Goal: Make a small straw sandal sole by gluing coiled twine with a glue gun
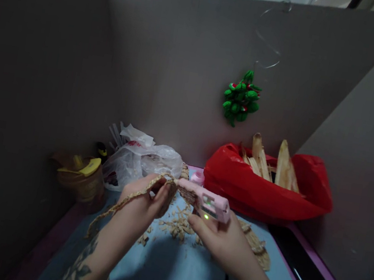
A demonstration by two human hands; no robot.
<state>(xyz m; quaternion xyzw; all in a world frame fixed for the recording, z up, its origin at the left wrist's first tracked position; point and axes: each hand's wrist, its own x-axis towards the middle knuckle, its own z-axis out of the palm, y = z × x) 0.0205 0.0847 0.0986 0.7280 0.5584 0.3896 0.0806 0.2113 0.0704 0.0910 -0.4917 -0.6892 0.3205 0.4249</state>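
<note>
My left hand (148, 198) pinches a braided straw cord (114, 207) near its end, fingers closed on it; the cord trails down to the left over my forearm. My right hand (224, 239) grips a pink glue gun (207, 201) with a green light lit, its nozzle pointing left at the cord's end by my left fingers. A woven straw piece (255, 244) lies partly under my right hand. Straw scraps (176, 226) are scattered on the light blue table top (181, 277) between both hands.
A red plastic bag (264, 191) holding dried husks sits at the back right. A white plastic bag (144, 159) and a yellow-lidded jar (82, 177) stand at the back left. A green ornament (241, 97) hangs on the grey partition. A dark slab (308, 275) lies right.
</note>
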